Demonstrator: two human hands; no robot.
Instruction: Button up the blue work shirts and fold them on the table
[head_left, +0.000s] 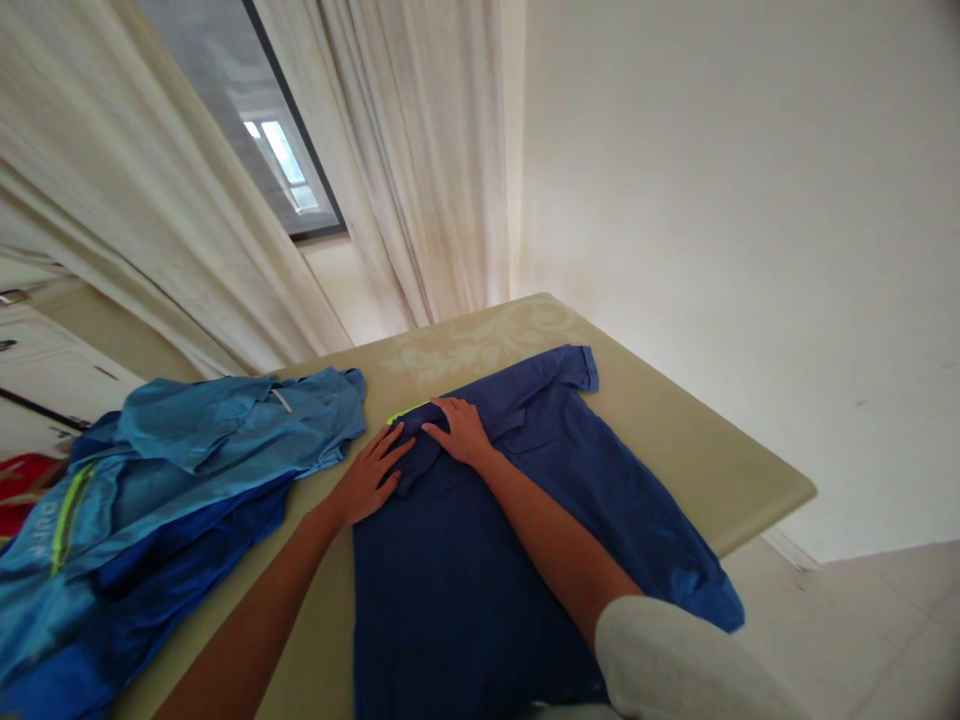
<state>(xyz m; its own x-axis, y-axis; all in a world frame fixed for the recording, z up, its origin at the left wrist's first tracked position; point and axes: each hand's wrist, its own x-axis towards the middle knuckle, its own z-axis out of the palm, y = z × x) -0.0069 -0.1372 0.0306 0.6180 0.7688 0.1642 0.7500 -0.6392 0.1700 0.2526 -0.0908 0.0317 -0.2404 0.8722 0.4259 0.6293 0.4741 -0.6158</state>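
Observation:
A dark blue shirt (457,570) lies spread on a yellowish table, its near end running out of view at the bottom. One sleeve reaches toward the far right, the other hangs toward the table's right edge. My left hand (373,477) rests with fingers apart at the shirt's upper left corner. Beside it, my right hand (459,430) lies flat on the fabric near the collar area, fingers stretched out. A thin lime-yellow strip (409,411) shows along the shirt's far edge between the hands.
To the left, light blue garments (225,420) with a yellow-green stripe lie heaped over darker blue cloth. The table (675,440) has a rounded right corner. Behind stand beige curtains (427,150), a dark-framed glass panel (262,110) and a white wall (735,200). A red item (26,480) shows far left.

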